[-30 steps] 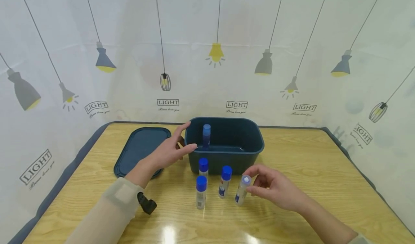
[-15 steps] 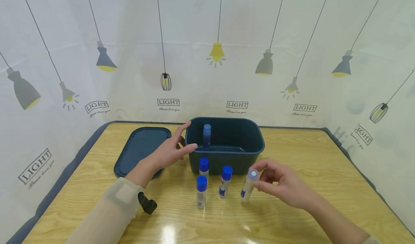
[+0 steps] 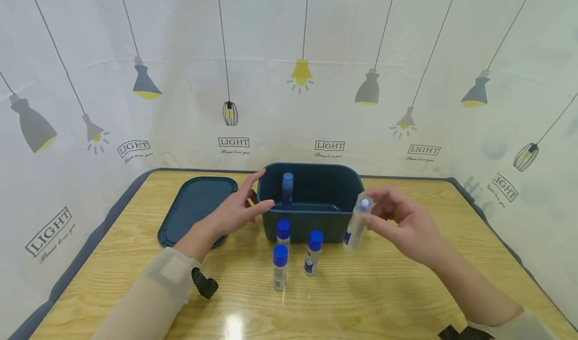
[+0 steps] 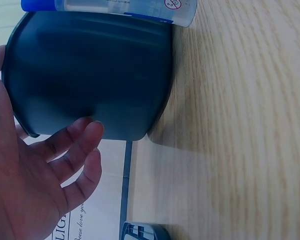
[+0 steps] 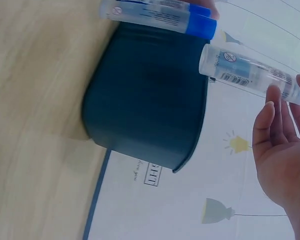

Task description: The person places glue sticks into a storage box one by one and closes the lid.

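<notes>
In the head view my right hand (image 3: pixel 406 224) pinches an uncapped glue stick (image 3: pixel 354 228) between thumb and fingers. It is raised off the table, slightly tilted, in front of the right end of a dark blue bin (image 3: pixel 311 225). The right wrist view shows this clear tube (image 5: pixel 240 70) apart from the bin's wall. At the bin's left end is my left hand (image 3: pixel 231 210), its thumb and index finger spread along the rim. Its other fingers lie loosely bent by the end wall in the left wrist view. A glue stick (image 3: pixel 287 189) stands inside the bin.
Three blue-capped glue sticks stand on the wooden table (image 3: pixel 253 310) before the bin: one at the front (image 3: pixel 280 268), one behind it (image 3: pixel 283 229) and one to the right (image 3: pixel 313 253). A dark blue lid (image 3: pixel 196 204) lies left of the bin. A lamp-patterned cloth (image 3: pixel 271 104) surrounds the table.
My right hand has lifted the uncapped glue stick from the table and moved it rightward and up toward the bin's right end. My left hand stays in place.
</notes>
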Available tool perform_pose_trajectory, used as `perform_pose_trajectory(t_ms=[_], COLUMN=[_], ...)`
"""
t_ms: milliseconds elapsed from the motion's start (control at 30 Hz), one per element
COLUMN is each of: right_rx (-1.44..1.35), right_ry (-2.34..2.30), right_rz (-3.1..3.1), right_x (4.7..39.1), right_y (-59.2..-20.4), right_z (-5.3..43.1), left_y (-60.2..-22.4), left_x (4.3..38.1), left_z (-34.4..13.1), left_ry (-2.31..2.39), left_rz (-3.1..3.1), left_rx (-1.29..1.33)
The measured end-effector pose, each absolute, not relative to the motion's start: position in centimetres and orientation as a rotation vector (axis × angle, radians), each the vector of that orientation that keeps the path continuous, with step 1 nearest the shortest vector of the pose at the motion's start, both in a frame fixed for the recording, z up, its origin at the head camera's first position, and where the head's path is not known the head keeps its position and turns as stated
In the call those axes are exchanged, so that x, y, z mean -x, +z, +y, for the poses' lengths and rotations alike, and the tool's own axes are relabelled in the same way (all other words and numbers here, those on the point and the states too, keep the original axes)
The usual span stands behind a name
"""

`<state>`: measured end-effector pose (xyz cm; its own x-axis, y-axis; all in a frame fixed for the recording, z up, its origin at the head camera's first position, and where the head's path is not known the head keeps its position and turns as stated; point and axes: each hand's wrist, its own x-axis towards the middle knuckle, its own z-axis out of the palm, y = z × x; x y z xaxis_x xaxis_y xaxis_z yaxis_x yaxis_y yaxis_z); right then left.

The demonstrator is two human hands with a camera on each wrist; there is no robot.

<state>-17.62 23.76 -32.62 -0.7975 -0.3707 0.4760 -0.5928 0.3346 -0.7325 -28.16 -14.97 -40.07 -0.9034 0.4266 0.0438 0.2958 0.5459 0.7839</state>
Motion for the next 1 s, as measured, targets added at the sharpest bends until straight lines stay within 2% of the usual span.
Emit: perform_pose_trajectory(t_ms=[200, 433, 700, 1000], right_rx=[-0.842, -0.635, -0.525, -0.562], right_ry=[1.479, 1.451, 1.481, 1.448], right_rz=[-2.277, -2.339, -2.4, -2.621], right_x=[19.2, 21.9, 26.8, 30.8], right_y=[-30.7, -29.6, -31.8, -33.3], right_z=[23.1, 22.0, 20.7, 18.2], left_y=[-40.1, -40.1, -40.2, -40.1], left_x=[28.1, 28.1, 28.1, 28.1], left_z=[-15.0, -15.0, -14.9, -15.0], left_ry=[1.296, 1.296, 1.301, 1.321], left_rz=[2.622, 2.626, 2.624, 2.605], left_rx=[-0.616, -0.62, -0.616, -0.625])
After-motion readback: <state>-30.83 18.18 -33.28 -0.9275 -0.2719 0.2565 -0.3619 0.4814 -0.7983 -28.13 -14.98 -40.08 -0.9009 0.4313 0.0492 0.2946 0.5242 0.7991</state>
